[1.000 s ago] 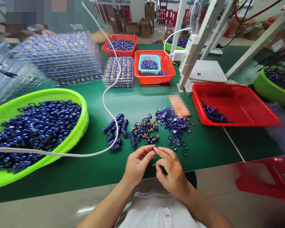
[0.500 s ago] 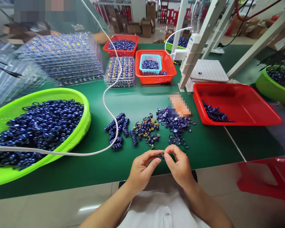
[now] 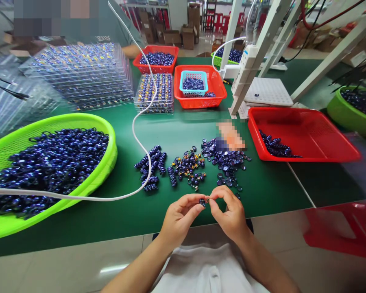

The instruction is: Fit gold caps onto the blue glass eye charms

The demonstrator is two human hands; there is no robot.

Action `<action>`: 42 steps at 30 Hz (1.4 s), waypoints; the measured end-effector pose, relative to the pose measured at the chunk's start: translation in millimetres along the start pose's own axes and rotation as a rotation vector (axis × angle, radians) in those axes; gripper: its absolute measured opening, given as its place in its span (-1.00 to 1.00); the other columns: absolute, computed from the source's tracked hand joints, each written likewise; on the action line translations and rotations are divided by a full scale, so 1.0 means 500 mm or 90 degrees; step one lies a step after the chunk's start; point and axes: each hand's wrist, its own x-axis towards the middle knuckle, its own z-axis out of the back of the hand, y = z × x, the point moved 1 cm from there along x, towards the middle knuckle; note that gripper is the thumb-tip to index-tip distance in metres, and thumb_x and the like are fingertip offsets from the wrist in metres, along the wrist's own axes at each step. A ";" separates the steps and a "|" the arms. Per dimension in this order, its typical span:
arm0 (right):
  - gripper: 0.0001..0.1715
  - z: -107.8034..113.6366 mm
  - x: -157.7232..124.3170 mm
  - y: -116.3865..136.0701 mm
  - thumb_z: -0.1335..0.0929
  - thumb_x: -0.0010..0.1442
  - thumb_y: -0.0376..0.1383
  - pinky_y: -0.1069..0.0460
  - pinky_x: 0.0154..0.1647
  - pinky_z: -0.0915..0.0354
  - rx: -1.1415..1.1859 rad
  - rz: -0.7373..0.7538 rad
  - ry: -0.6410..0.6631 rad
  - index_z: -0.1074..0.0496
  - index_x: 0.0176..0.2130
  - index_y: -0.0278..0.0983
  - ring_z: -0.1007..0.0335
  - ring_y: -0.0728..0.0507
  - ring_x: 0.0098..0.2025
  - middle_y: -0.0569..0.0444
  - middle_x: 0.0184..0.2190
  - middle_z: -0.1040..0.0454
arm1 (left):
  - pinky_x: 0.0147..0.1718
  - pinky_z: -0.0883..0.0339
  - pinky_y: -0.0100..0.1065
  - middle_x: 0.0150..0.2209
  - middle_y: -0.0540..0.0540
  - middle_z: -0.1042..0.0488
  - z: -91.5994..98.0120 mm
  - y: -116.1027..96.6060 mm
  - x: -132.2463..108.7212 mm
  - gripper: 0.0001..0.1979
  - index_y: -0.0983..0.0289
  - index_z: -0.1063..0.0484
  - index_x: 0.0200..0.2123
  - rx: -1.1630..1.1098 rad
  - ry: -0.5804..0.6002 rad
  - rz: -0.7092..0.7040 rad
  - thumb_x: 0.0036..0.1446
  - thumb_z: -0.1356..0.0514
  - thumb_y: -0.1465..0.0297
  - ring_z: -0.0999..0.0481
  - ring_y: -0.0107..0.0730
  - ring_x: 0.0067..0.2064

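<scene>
My left hand (image 3: 179,219) and my right hand (image 3: 230,213) meet at the table's near edge, both pinching one small dark blue bead piece (image 3: 203,202) between their fingertips. Just beyond them on the green table (image 3: 186,126) lie three little heaps: stacked blue pieces (image 3: 151,167), mixed blue and yellow pieces (image 3: 187,165), and flat blue beads (image 3: 225,160).
A lime green basket (image 3: 106,134) of blue pieces sits at the left, with a white cable (image 3: 137,134) crossing it. A red tray (image 3: 305,134) stands at the right, an orange basket (image 3: 216,91) and clear stacked trays (image 3: 85,75) further back. Another person sits across the table.
Both hands shifted slightly right and nearer, and the fingertips closed together on the small blue piece. The heaps have not moved.
</scene>
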 end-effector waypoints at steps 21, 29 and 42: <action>-0.87 0.027 0.010 0.011 -0.30 0.27 -0.30 0.07 -0.39 -0.28 0.154 -0.232 0.102 -0.36 -0.35 -0.22 -0.36 -0.05 -0.39 0.13 -0.43 -0.40 | -0.22 -0.51 -0.33 -0.25 0.14 -0.64 -0.007 0.006 0.022 -0.75 0.27 -0.63 -0.20 -0.022 -0.027 0.003 0.05 -0.37 0.28 -0.60 -0.31 -0.29; -0.85 0.026 0.028 0.032 -0.31 0.25 -0.29 0.07 -0.36 -0.27 0.099 -0.217 0.131 -0.38 -0.38 -0.23 -0.37 -0.07 -0.35 0.11 -0.42 -0.43 | -0.23 -0.46 -0.38 -0.28 0.11 -0.60 0.002 0.022 0.020 -0.81 0.22 -0.65 -0.18 0.044 -0.029 -0.070 0.12 -0.33 0.34 -0.55 -0.33 -0.26; -0.85 0.019 0.038 0.027 -0.32 0.20 -0.37 0.08 -0.34 -0.27 0.020 -0.200 0.194 -0.35 -0.43 -0.22 -0.35 -0.04 -0.41 0.18 -0.48 -0.40 | -0.23 -0.42 -0.33 -0.32 0.14 -0.60 0.024 -0.003 0.028 -0.76 0.20 -0.62 -0.09 0.211 0.062 -0.208 0.19 -0.25 0.46 -0.55 -0.30 -0.27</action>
